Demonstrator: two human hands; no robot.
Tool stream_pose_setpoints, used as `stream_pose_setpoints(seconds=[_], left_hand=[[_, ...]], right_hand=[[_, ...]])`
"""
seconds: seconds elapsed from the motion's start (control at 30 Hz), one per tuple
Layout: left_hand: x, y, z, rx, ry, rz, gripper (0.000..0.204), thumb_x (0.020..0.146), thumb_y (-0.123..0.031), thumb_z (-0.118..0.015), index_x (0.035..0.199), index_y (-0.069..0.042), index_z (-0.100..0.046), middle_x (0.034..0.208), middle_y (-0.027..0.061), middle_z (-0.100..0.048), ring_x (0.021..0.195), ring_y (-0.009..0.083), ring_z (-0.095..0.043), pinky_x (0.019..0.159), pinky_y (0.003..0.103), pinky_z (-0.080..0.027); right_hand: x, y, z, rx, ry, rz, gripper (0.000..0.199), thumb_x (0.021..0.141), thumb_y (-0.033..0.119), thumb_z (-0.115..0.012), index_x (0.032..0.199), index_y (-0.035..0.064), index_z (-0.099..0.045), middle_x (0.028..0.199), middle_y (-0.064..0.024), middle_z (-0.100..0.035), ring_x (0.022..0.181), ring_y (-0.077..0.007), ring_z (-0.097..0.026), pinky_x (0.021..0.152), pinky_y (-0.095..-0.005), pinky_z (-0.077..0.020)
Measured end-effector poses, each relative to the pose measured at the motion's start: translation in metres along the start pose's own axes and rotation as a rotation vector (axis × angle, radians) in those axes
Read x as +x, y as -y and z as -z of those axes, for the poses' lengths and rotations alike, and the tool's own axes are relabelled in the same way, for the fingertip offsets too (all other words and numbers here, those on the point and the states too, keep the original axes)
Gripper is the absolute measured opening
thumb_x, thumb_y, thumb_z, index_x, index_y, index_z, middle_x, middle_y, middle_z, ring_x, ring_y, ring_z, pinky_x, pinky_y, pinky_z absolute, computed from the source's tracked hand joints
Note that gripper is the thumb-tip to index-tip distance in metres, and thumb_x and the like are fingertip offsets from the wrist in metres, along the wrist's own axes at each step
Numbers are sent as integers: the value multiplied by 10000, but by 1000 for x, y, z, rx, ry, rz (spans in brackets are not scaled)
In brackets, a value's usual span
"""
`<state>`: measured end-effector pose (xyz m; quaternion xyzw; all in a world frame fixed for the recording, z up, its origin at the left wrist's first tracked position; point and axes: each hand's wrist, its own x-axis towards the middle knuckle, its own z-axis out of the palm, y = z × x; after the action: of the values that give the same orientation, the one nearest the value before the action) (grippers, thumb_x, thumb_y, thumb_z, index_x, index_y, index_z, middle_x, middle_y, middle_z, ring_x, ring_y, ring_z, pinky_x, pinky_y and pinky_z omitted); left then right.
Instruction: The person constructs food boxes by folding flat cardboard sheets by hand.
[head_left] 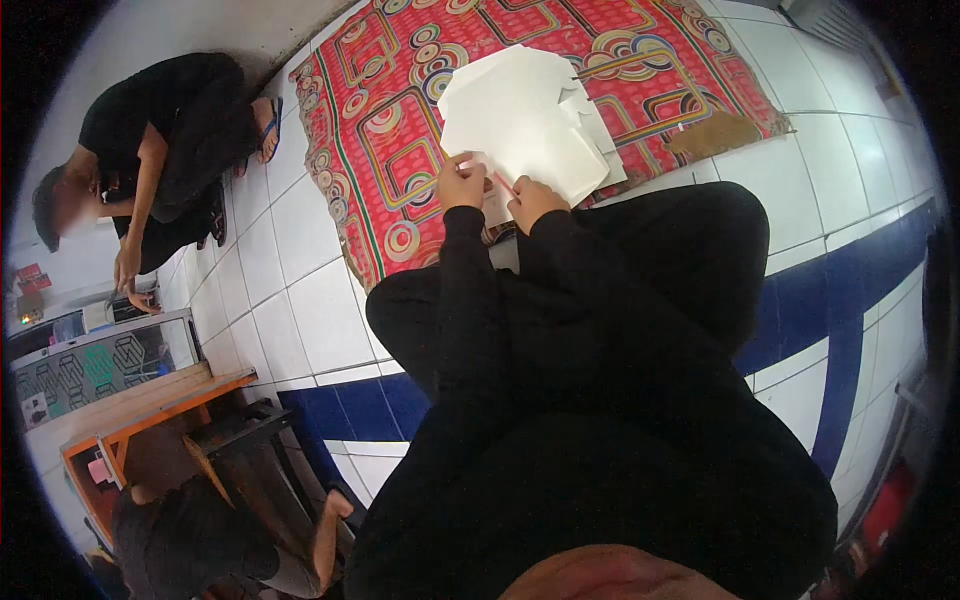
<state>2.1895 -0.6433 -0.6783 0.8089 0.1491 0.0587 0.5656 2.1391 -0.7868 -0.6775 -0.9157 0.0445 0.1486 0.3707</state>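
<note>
In front of my crossed legs lies a stack of white sheets (520,110), paper or thin card, with uneven, stepped edges on its right side. My left hand (462,184) is at the near left corner of the stack, its fingers curled in a pinch; what is between them is too small to tell. Close beside it, my right hand (536,204) rests over the near edge of the sheets. Its closed fingers hold a thin red stick-like tool (502,182), which points toward my left hand. The tool's exact kind is not clear.
A red patterned mat (390,150) with a torn edge lies under the sheets on white floor tiles (325,310). One person (160,150) crouches at the left. Another person (200,535) is at the lower left, near a dark bench (240,425) and an orange-edged wooden frame (160,415).
</note>
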Motion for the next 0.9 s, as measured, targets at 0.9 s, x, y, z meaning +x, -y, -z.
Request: stream_pose_setpoints(seconds=[0.9], left_hand=[[-33,-10,-21,424,-124,-200,141,755,-136,-673,850,-68,-595,765,107,-651,697,275,-650,641,392,-500]], right_hand=[[46,-73,103,-194,-735,-118,372,800,330,-664,986,10,-629,978,-253,-638,894,-423,-615,785,-482,-493]])
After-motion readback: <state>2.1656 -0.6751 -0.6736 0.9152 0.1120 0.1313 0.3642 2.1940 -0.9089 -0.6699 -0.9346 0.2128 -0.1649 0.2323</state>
